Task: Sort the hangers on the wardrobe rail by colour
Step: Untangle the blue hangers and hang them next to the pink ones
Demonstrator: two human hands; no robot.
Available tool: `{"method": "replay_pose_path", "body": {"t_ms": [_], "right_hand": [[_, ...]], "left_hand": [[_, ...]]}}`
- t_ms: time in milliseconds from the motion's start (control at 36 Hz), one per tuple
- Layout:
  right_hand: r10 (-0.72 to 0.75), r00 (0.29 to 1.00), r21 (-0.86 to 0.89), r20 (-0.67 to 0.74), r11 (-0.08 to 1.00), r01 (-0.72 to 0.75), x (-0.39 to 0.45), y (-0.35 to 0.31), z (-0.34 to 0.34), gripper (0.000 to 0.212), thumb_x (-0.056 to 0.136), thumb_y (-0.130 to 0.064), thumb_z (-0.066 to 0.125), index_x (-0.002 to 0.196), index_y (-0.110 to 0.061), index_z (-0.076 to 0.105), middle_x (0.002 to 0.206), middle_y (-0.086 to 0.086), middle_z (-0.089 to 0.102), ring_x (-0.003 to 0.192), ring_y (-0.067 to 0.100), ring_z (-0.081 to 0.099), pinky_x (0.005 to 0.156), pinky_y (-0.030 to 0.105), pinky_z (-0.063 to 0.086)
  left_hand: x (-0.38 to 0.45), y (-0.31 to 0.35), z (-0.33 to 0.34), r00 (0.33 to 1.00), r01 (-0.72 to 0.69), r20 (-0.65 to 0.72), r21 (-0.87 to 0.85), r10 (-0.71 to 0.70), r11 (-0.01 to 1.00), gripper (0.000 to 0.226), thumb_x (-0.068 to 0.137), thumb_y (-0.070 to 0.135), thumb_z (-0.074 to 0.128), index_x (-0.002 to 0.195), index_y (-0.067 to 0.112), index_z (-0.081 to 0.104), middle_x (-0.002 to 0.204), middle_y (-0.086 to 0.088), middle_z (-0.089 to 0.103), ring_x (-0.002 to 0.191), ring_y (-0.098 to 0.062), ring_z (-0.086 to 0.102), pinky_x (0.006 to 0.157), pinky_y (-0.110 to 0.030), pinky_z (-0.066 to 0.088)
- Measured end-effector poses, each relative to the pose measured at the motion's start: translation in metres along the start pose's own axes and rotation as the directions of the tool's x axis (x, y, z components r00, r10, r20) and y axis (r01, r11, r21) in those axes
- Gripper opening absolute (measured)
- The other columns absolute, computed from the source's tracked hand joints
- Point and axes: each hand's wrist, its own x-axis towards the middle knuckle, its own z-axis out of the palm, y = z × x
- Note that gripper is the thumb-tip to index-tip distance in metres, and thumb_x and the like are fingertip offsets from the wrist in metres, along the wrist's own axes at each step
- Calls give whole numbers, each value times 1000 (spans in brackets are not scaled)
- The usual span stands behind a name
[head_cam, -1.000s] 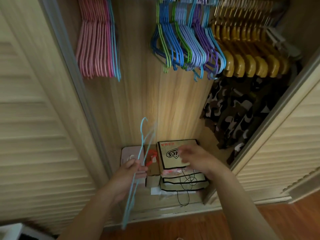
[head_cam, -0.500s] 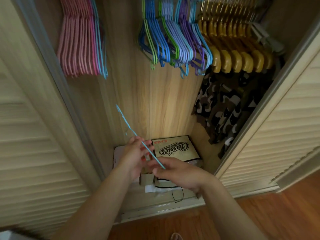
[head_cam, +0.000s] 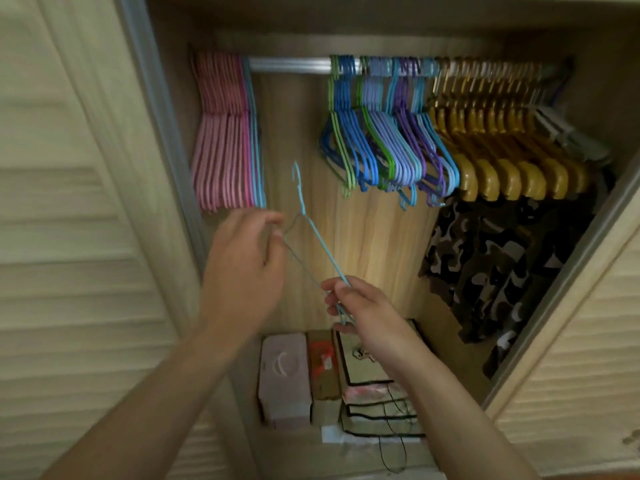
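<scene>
- Below the wardrobe rail (head_cam: 287,65), in front of the bare wooden back panel, a thin light-blue wire hanger (head_cam: 313,233) is held up between two hands, its hook uppermost and its frame seen nearly edge-on, so the arms run as slim slanting lines.
- Left hand (head_cam: 242,268) pinches the hanger's upper shoulder between thumb and fingertips, just under the neck.
- Right hand (head_cam: 363,306) has its fingers curled round the lower end of the hanger, where the wire passes through the fist.
- On the rail, a tight pack of pink hangers (head_cam: 221,133) hangs at the left end, with a few light-blue ones (head_cam: 257,133) touching its right side.
- Well apart to the right hangs a mixed bunch of blue, green and purple hangers (head_cam: 388,133), then a row of yellow hangers (head_cam: 502,140).
- Under the yellow row hangs a camouflage garment (head_cam: 502,265).
- On the wardrobe floor sit a pale pink case (head_cam: 284,379) and a stack of boxes (head_cam: 374,386).
</scene>
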Motion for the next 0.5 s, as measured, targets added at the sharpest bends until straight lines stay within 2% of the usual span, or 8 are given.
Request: {"method": "replay_pose_path", "body": {"t_ms": [56, 139, 194, 278, 361, 389, 417, 500], "right_hand": [[-57, 998, 31, -34, 998, 58, 16, -21, 5, 28, 107, -31, 44, 111, -22, 70, 95, -5, 63, 96, 16, 62, 92, 39, 53], [-137, 988, 63, -72, 988, 142, 39, -52, 10, 30, 107, -34, 42, 109, -21, 69, 93, -5, 61, 91, 16, 60, 83, 37, 51], [-190, 978, 32, -84, 981, 193, 53, -70, 13, 36, 107, -42, 40, 114, -22, 69, 94, -9, 63, 91, 14, 62, 87, 39, 53], [-274, 955, -55, -113, 961, 269, 79, -103, 22, 48, 105, -52, 38, 117, -17, 68, 94, -8, 64, 90, 14, 64, 94, 46, 53], [-375, 916, -167, -145, 922, 351, 114, -126, 32, 76, 84, -76, 32, 103, -12, 68, 90, 2, 63, 89, 26, 63, 91, 52, 51], [-377, 913, -183, -155, 919, 348, 124, -124, 33, 78, 84, -76, 31, 99, -7, 66, 84, 5, 61, 83, 27, 61, 85, 51, 51], [-392, 907, -212, -156, 910, 357, 132, -131, 36, 77, 91, -70, 33, 100, 0, 64, 82, 9, 59, 80, 28, 58, 80, 48, 50], [-424, 893, -300, -148, 880, 368, 153, -138, 38, 58, 109, -41, 34, 107, 10, 62, 96, 26, 64, 90, 37, 62, 79, 43, 47]], "left_hand": [[29, 1, -29, 977, -139, -146, 131, 157, 982, 24, 90, 8, 57, 111, 6, 68, 122, -14, 61, 118, -31, 55, 106, -22, 34], [63, 1, -62, 885, -192, -342, 352, 317, 916, 40, 83, 6, 61, 122, -1, 62, 144, -34, 41, 137, -48, 39, 119, -48, 31], [81, -6, -73, 849, -192, -369, 453, 379, 871, 52, 84, 10, 62, 133, -4, 54, 149, -40, 30, 143, -54, 31, 119, -59, 27], [111, -18, -84, 865, -126, -354, 532, 355, 837, 69, 90, 21, 60, 150, -4, 38, 156, -40, 22, 148, -54, 22, 122, -59, 22], [134, -32, -87, 889, -67, -347, 550, 301, 833, 78, 92, 26, 58, 158, -1, 25, 161, -35, 18, 153, -49, 17, 124, -57, 20], [133, -37, -85, 896, -71, -327, 562, 300, 824, 80, 91, 25, 57, 159, -2, 24, 162, -34, 19, 153, -48, 15, 124, -57, 19], [137, -41, -84, 897, -82, -314, 574, 312, 815, 82, 90, 25, 57, 159, -2, 23, 163, -33, 20, 154, -48, 14, 125, -58, 18], [138, -49, -82, 894, -93, -313, 572, 321, 815, 82, 89, 25, 56, 159, -3, 24, 163, -31, 22, 155, -46, 12, 126, -57, 17]]}}
